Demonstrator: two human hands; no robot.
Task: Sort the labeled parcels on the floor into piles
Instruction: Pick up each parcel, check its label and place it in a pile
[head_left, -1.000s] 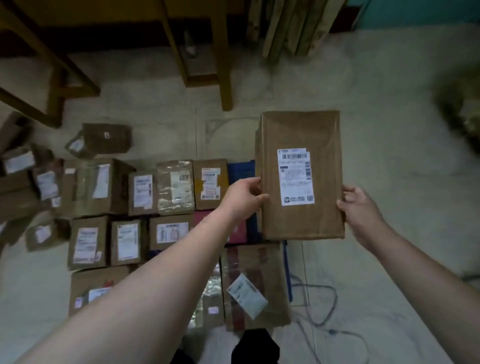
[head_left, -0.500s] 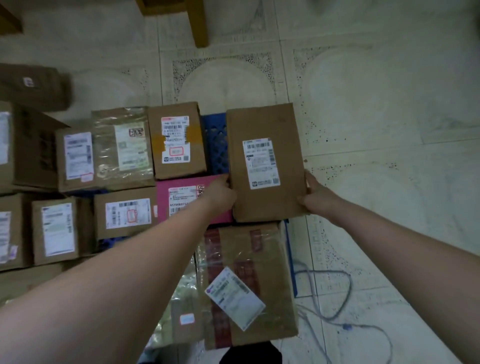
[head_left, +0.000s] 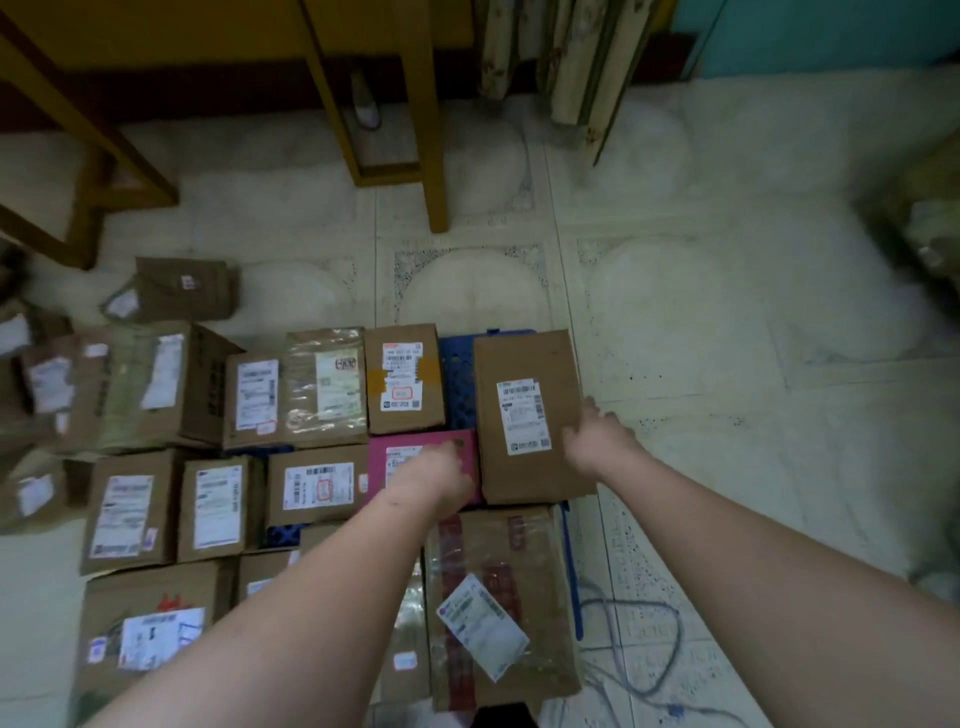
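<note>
Centre frame: brown parcel (head_left: 530, 415) lies label-up for reading; right hand (head_left: 597, 441) rests fingers spread on it; left hand (head_left: 436, 475) state unclear.

Left arm hides most of the pink parcel (head_left: 415, 447)'s label.

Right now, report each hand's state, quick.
Left hand: blurred over the pink labeled parcel; grip cannot be told.
Right hand: open, fingers resting on the tall brown cardboard parcel.

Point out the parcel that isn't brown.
The pink parcel, partly under the left hand, beside the tall brown box; every other parcel is brown cardboard.
</note>
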